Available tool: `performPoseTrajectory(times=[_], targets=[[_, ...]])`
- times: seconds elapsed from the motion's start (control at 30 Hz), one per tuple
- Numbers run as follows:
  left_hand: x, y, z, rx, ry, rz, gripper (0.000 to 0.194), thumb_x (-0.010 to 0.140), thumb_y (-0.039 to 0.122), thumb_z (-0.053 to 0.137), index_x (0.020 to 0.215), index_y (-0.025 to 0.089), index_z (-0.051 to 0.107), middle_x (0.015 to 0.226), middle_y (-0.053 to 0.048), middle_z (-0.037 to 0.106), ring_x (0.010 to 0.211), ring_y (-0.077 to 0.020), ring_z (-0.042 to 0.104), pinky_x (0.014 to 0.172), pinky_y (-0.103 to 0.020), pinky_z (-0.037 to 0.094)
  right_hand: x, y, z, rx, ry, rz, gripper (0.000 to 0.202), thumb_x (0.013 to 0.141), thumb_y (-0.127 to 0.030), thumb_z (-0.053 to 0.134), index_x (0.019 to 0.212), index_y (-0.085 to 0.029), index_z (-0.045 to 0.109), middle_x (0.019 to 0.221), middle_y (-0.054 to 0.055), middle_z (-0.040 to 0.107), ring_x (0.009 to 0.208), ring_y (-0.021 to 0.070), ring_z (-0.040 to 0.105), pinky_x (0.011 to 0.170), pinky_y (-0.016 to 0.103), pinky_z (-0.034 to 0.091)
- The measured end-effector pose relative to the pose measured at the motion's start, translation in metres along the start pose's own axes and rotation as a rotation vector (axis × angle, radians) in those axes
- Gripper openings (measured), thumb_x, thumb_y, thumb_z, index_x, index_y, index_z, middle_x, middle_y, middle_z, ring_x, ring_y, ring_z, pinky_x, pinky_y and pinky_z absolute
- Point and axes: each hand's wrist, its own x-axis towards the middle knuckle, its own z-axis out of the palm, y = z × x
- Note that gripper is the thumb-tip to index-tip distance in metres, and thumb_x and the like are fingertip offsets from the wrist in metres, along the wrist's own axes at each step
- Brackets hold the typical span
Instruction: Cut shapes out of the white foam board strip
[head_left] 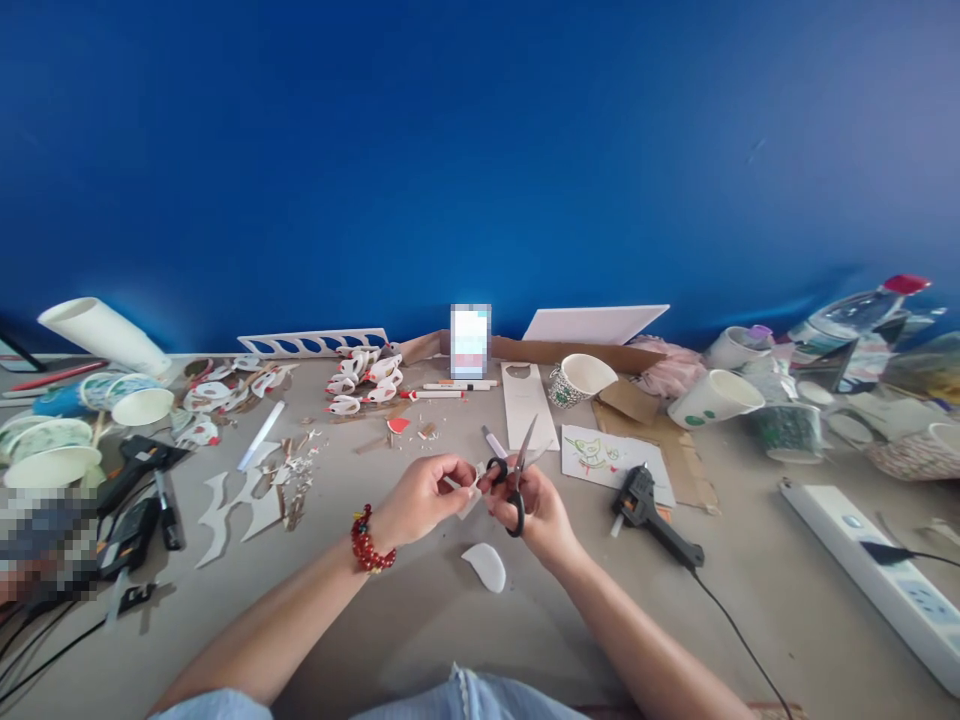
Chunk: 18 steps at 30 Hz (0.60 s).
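My left hand (424,498), with a red bead bracelet at the wrist, pinches a small pale scrap (466,503), partly hidden by the fingers. Close beside it, my right hand (546,515) is closed around black-handled scissors (526,443); their blades point away from me, and its fingertips are near the scrap. On the table below both hands lies a white teardrop-shaped piece (486,567). Just beyond the hands are a pale marker (493,441) and a white card strip (526,405) with a rounded cut-out.
A black glue gun (645,505) and a drawing on white card (600,455) lie right, near a power strip (885,570) and paper cups (716,398). Left are cut white offcuts (259,505), small white bird-like pieces (364,375) and more tools. A blurred upright screen (471,340) stands behind.
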Motion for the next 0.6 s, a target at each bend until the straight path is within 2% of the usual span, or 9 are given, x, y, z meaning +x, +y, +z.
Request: performPoseTrajectory(times=[0.17, 0.3, 0.43, 0.5, 0.6], targets=[[0.001, -0.001, 0.006, 0.090, 0.005, 0.004, 0.007, 0.080, 0.022, 0.061, 0.078, 0.016, 0.059, 0.079, -0.002, 0.065, 0.068, -0.0133, 0.058, 0.063, -0.022, 0.046, 0.001, 0.004, 0.001, -0.035, 0.033, 0.008, 0.026, 0.065, -0.014, 0.073, 0.086, -0.020, 0.060, 0.073, -0.001, 0.063, 0.064, 0.0131, 0.055, 0.056, 0.022, 0.043], [0.000, -0.004, 0.010, 0.155, 0.060, 0.054, 0.007, 0.084, 0.025, 0.060, 0.083, 0.017, 0.061, 0.084, -0.002, 0.067, 0.078, -0.0152, 0.061, 0.069, -0.023, 0.047, 0.002, 0.006, 0.002, -0.003, 0.150, 0.009, 0.022, 0.065, -0.019, 0.072, 0.084, -0.020, 0.059, 0.072, -0.002, 0.062, 0.058, 0.0111, 0.050, 0.051, 0.021, 0.039], [-0.001, -0.010, 0.023, 0.087, 0.153, 0.066, 0.016, 0.083, 0.032, 0.065, 0.084, 0.018, 0.059, 0.081, -0.001, 0.064, 0.076, -0.0147, 0.059, 0.067, -0.022, 0.046, 0.003, 0.007, 0.004, 0.077, 0.273, 0.003, 0.022, 0.068, -0.022, 0.073, 0.084, -0.020, 0.057, 0.072, -0.003, 0.060, 0.058, 0.0100, 0.048, 0.053, 0.021, 0.039], [-0.001, -0.011, 0.030, 0.035, 0.205, 0.057, 0.019, 0.085, 0.035, 0.062, 0.081, 0.017, 0.057, 0.076, -0.001, 0.062, 0.072, -0.0140, 0.056, 0.065, -0.022, 0.045, 0.001, 0.008, 0.005, 0.098, 0.289, -0.008, 0.022, 0.070, -0.023, 0.073, 0.085, -0.021, 0.057, 0.073, -0.003, 0.060, 0.059, 0.0100, 0.049, 0.054, 0.021, 0.040], [-0.002, -0.012, 0.036, -0.083, 0.210, 0.038, 0.023, 0.088, 0.038, 0.058, 0.078, 0.016, 0.056, 0.073, -0.001, 0.060, 0.069, -0.0133, 0.054, 0.064, -0.023, 0.043, -0.001, 0.010, 0.006, 0.112, 0.283, -0.020, 0.022, 0.072, -0.024, 0.073, 0.086, -0.021, 0.056, 0.073, -0.003, 0.060, 0.059, 0.0100, 0.049, 0.054, 0.022, 0.040]])
